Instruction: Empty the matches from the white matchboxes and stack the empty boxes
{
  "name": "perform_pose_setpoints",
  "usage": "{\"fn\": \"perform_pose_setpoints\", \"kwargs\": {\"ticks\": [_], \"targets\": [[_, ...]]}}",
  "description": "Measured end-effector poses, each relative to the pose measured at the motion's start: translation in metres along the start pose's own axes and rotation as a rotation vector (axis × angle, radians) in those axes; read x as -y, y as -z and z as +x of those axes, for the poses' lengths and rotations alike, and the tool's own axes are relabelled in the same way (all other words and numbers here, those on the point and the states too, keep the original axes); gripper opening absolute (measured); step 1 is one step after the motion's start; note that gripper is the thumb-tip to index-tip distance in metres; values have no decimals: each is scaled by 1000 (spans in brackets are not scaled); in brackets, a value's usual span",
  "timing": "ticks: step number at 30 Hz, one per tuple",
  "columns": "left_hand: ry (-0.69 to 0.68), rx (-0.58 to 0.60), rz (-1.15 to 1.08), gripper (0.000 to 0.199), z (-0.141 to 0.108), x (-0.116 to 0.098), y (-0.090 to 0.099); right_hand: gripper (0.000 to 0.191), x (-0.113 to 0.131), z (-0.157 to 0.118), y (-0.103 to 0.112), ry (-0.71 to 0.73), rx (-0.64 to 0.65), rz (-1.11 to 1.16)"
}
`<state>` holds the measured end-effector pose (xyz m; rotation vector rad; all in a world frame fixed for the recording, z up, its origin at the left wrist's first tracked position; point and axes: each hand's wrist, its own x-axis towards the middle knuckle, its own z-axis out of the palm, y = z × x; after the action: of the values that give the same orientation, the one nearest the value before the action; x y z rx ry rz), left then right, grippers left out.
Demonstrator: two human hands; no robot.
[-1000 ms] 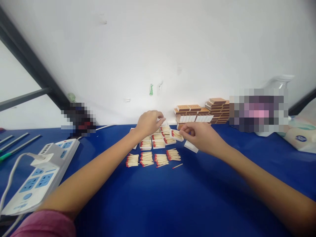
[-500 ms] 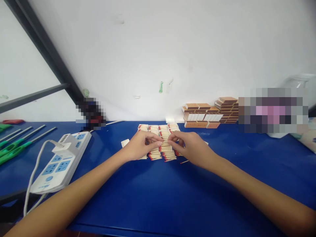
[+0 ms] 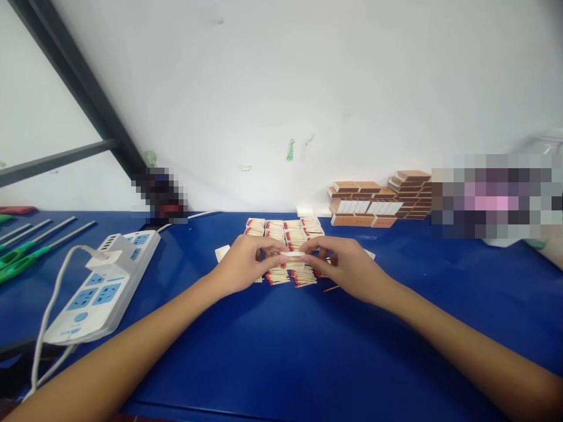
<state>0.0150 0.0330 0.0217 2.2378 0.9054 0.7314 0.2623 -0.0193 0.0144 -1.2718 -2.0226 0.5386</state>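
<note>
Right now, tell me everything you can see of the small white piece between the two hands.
The small white piece shows as a narrow, straight strip, apparently card. It lies roughly level, its ends pinched by the left hand and right hand. Matches show just below it in the picture. Whether it holds anything is unclear.

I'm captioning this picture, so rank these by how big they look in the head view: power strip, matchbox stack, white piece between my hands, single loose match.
Largest to smallest:
1. Power strip, helped by being nearer the camera
2. Matchbox stack
3. White piece
4. Loose match, possibly partly behind the right hand
</note>
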Motion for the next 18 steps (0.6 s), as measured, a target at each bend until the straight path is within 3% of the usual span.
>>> {"fn": "perform_pose_setpoints", "kwargs": {"ticks": [6, 13, 18], "targets": [[-61, -67, 36, 15, 6, 2, -2, 13, -9, 2, -2, 151, -93, -73], [-101, -80, 51, 16, 12, 4, -14, 13, -18, -3, 7, 236, -97, -175], [-256, -104, 224, 17, 12, 13, -19, 12, -24, -8, 8, 279, -66, -191]]}}
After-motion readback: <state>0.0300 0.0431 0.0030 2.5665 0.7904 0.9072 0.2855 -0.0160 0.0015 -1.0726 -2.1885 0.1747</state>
